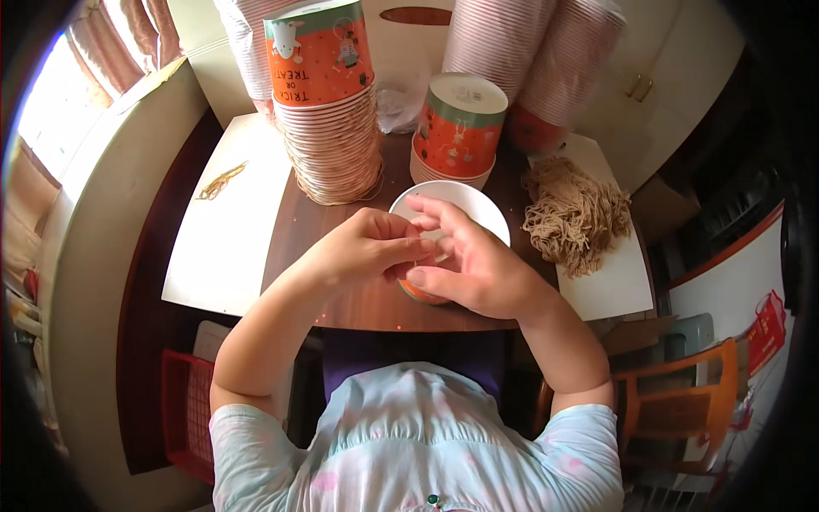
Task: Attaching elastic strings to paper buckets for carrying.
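My left hand [375, 243] is closed in a pinch over a paper bucket [486, 213]. Anything between its fingertips is too small or hidden to make out. My right hand [482, 269] faces it from the other side, thumb and fingers apart, its fingertips close to the left ones. The bucket has a white rim and inside; a bit of its orange wall shows below my hands, near the table's front edge. Behind it, an upside-down orange and green bucket [461, 141] tops a short stack. Right of the bucket lies a tangled heap of tan cord [576, 213].
A tall stack of upturned buckets [320, 60], with tan cords around its lower part, stands at the back left. More nested buckets [499, 38] rise behind. A few cord strands [222, 181] lie on the white left panel of the table. A wooden chair [678, 405] stands at lower right.
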### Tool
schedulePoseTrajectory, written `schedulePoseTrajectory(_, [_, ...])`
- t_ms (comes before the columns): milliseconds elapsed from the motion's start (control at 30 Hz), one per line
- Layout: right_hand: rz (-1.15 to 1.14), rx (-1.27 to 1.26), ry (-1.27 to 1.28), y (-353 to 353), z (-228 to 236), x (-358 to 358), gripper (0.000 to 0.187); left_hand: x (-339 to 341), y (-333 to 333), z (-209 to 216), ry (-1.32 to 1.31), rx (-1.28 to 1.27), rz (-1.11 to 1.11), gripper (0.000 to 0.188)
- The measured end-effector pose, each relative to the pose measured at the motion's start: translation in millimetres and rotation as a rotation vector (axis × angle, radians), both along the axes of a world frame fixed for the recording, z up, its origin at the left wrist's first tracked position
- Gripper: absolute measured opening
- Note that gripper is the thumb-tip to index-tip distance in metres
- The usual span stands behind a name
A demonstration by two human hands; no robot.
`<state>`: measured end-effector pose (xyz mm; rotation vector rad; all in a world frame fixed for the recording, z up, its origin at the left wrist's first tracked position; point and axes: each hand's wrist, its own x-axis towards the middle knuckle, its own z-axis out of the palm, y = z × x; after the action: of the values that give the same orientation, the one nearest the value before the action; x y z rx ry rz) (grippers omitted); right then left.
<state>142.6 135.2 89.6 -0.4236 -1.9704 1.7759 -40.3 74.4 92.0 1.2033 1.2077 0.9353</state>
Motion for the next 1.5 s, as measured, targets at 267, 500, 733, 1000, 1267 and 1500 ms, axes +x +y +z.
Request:
schedulePoseTrajectory(267, [-0.019, 0.077, -0.114, 12.5, -4.6, -0.3, 0.019, -11.9, -1.9, -15.6, -0.159, -0.12, -0.027, 0.031])
schedulePoseTrajectory(500, [-0.124, 0.302, -0.138, 14.4, -2.0, 2.7, 0.01, -12.5, 3.9, -12.6, -0.032, -0.056, -0.05, 0.026])
schedulePoseTrajectory(733, [-0.304, 0.365, -0.346, 62.0, -10.2, -4.6, 0.009, -30.9, 51.5, -36.0, 0.52, 0.361, 0.337, 0.034])
schedulePoseTrajectory(1000, [-0.329, 0.223, -0.525, 71.6, -28.7, -15.5, 0.012, 12.6, 15.3, -81.2, 0.216, 0.339, 0.399, 0.057])
schedulePoseTrajectory(1267, [-0.19, 0.279, -0.512, 49.8, -28.0, 5.3, 0.013, 50.2, -26.1, -64.5, -0.395, -0.004, 0.36, 0.062])
schedulePoseTrajectory(1500, [-0.193, 0.247, -0.485, 43.7, -34.5, 10.2, 0.012, 42.4, -19.0, -73.9, -0.373, -0.007, 0.361, 0.045])
